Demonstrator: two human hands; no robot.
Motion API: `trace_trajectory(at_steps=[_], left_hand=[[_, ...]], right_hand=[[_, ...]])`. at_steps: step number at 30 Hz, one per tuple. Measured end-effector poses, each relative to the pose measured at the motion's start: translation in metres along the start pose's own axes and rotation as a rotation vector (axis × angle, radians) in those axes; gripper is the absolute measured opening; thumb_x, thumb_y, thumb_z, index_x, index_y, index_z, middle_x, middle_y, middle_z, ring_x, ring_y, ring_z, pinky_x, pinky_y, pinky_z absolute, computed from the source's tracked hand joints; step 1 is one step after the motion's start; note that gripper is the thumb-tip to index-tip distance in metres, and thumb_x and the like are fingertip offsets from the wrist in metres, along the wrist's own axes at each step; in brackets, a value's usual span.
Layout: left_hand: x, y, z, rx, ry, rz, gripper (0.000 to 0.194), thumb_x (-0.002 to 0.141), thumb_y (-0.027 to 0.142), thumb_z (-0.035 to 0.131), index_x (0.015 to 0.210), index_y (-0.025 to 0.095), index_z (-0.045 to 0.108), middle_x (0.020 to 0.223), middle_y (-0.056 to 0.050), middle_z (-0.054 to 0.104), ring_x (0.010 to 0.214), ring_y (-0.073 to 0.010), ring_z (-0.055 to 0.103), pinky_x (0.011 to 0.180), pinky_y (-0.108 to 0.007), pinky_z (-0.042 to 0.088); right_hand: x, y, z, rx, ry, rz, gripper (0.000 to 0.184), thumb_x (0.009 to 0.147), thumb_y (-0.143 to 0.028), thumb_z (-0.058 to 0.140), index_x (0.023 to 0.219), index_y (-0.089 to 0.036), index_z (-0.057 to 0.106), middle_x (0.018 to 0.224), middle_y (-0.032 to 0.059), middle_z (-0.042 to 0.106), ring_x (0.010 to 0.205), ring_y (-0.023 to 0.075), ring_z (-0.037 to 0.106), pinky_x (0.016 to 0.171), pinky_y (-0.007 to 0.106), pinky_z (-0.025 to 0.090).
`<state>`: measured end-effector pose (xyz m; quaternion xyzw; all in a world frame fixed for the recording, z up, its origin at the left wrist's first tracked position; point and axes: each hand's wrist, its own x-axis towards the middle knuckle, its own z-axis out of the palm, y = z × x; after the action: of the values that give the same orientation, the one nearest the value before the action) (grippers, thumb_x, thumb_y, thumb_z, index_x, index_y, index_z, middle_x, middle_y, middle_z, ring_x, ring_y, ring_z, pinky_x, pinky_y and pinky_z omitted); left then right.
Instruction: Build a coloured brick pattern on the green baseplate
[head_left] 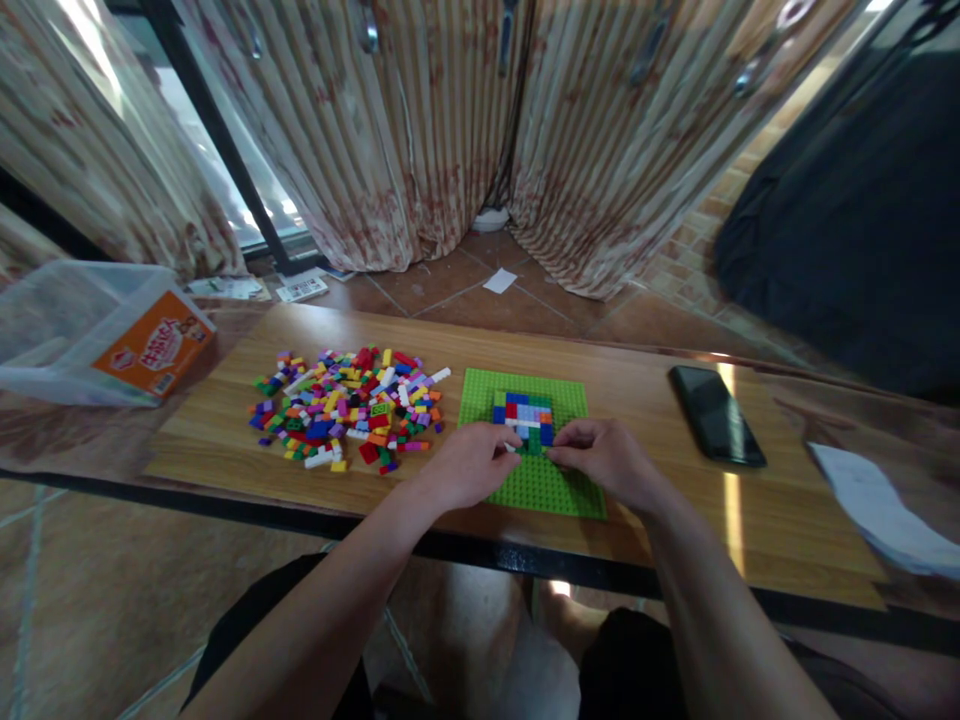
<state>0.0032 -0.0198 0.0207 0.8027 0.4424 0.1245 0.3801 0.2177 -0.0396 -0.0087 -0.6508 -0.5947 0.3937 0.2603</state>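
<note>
A green studded baseplate [555, 492] lies on the wooden table in front of me. On it stands a low structure of toy bricks [531, 412] in blue, red, white, light blue, green and orange. My left hand [474, 464] is at the structure's front left corner, thumb and fingers drawn together; what lies between the fingertips is too small to make out. At the front right corner is my right hand [604, 455], its thumb and forefinger closed in a pinch beside the bricks. Whether a brick is in that pinch is hidden.
Left of the baseplate spreads a heap of loose toy bricks [352, 405] in many colours. A clear plastic box [82, 330] with an orange label stands at the far left. To the right lie a black phone [716, 415] and white paper [885, 505]. Curtains [420, 130] hang behind the table.
</note>
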Motion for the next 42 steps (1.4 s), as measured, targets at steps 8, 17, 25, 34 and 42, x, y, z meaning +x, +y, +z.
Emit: trace_trajectory(at_steps=[8,17,25,34,42], left_hand=[[0.0,0.001,0.001,0.021,-0.003,0.002,0.025,0.085,0.025,0.051,0.098,0.018,0.072,0.085,-0.004,0.072,0.076,-0.0167,0.062,0.068,-0.026,0.045],[0.0,-0.003,-0.004,0.004,0.062,0.041,0.025,0.088,0.025,0.049,0.096,0.018,0.071,0.084,-0.003,0.073,0.072,-0.0156,0.063,0.066,-0.026,0.046],[0.003,-0.014,-0.01,0.013,0.246,-0.114,0.025,0.086,0.021,0.054,0.106,0.014,0.067,0.096,-0.009,0.074,0.087,-0.0197,0.068,0.081,-0.031,0.051],[0.003,-0.008,0.014,-0.238,0.15,-0.139,0.035,0.083,0.022,0.057,0.116,0.013,0.058,0.095,-0.009,0.072,0.083,-0.0182,0.068,0.075,-0.031,0.054],[-0.001,-0.003,0.043,-0.462,0.079,-0.063,0.038,0.076,0.019,0.064,0.112,0.012,0.056,0.103,-0.011,0.069,0.086,-0.0173,0.066,0.079,-0.033,0.054]], right_hand=[[0.002,-0.002,0.001,0.071,-0.032,0.103,0.013,0.065,-0.031,0.07,0.065,-0.018,0.066,0.054,0.0006,0.063,0.051,0.0128,0.057,0.05,0.025,0.043],[-0.001,-0.005,-0.003,0.052,-0.046,0.058,0.014,0.067,-0.032,0.069,0.066,-0.018,0.066,0.055,-0.0004,0.062,0.05,0.0115,0.054,0.05,0.025,0.04],[0.002,-0.003,-0.012,0.159,0.083,0.1,0.02,0.077,-0.035,0.06,0.077,-0.017,0.067,0.069,0.0043,0.068,0.059,0.0134,0.062,0.054,0.024,0.046],[0.01,-0.004,-0.002,-0.01,0.227,-0.04,0.034,0.084,-0.039,0.054,0.104,-0.016,0.069,0.093,0.0089,0.073,0.083,0.0203,0.067,0.072,0.032,0.05],[0.013,-0.005,0.0,-0.183,0.331,-0.078,0.04,0.086,-0.041,0.051,0.112,-0.014,0.067,0.101,0.0131,0.072,0.092,0.0245,0.067,0.082,0.038,0.05]])
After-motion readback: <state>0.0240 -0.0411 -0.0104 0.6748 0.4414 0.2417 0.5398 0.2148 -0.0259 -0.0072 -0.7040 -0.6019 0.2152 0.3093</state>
